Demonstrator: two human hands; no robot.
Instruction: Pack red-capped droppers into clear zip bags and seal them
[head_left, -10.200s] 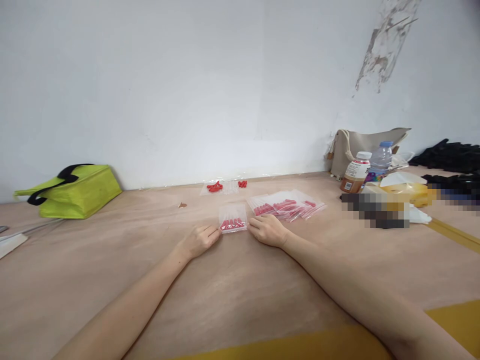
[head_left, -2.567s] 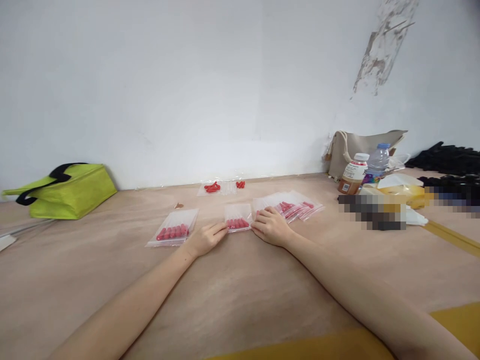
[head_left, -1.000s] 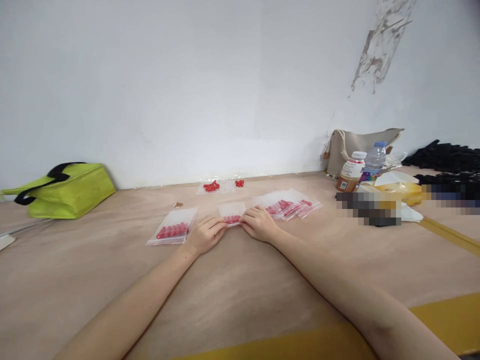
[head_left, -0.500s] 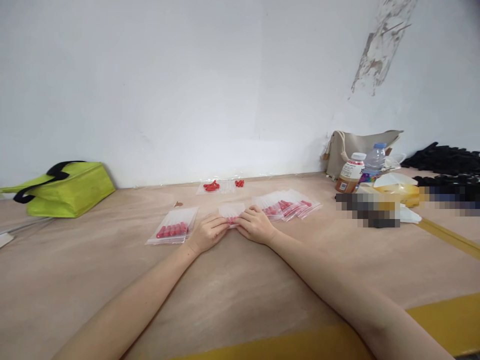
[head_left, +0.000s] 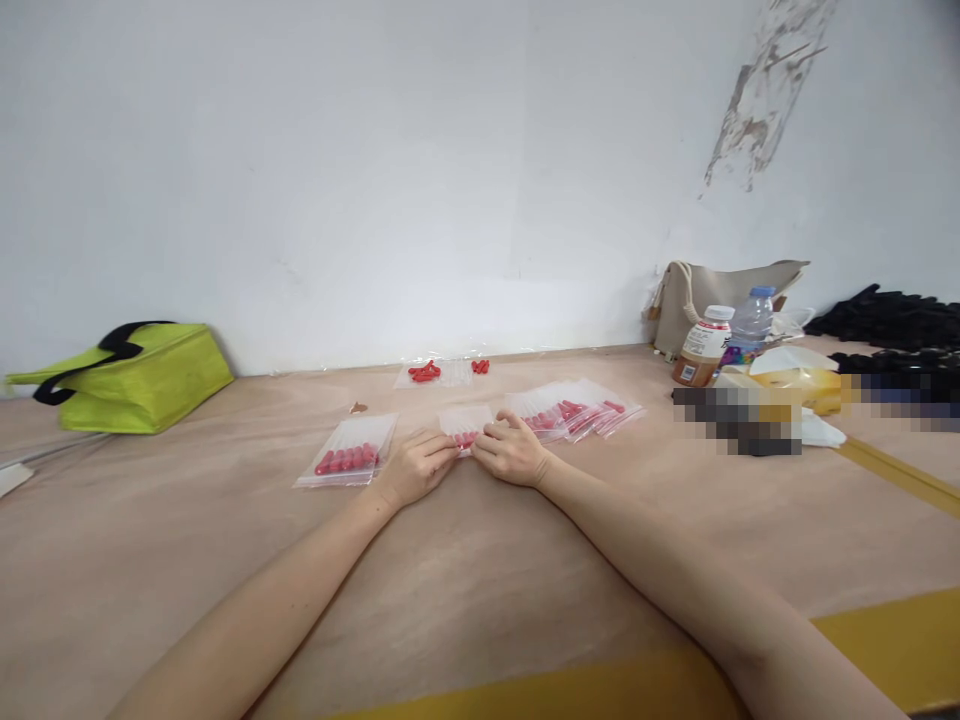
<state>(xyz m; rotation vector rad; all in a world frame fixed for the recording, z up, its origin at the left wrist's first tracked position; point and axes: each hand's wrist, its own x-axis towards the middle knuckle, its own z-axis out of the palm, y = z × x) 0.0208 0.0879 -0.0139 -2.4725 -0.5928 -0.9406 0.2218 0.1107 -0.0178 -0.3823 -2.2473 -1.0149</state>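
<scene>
Both hands rest on the worktop (head_left: 480, 560) near its middle, fingertips meeting over a small clear bag (head_left: 466, 421) that holds a few red pieces. The left hand (head_left: 417, 466) pinches the bag's near left edge, its grip clamped on the plastic with the fingers curled together. The right hand (head_left: 511, 450) presses on the bag's near right edge, its grip likewise closed on the bag; how firmly it holds cannot be told. The bag lies flat between the two hands, its far half showing beyond the knuckles.

Just beside the left hand, toward the left edge, lies a filled bag (head_left: 349, 451) with a row of red pieces along its near side. Beyond the right hand a fanned stack of bags (head_left: 581, 408) overlaps toward the right edge. Near the far edge, against the wall, loose red pieces (head_left: 426, 372) sit on flat clear bags. A lime-green tote (head_left: 142, 379) stands at the far left corner. Toward the far right corner are a beige bag (head_left: 712, 288), a brown bottle (head_left: 702, 346) and a clear water bottle (head_left: 750, 317), close together.
</scene>
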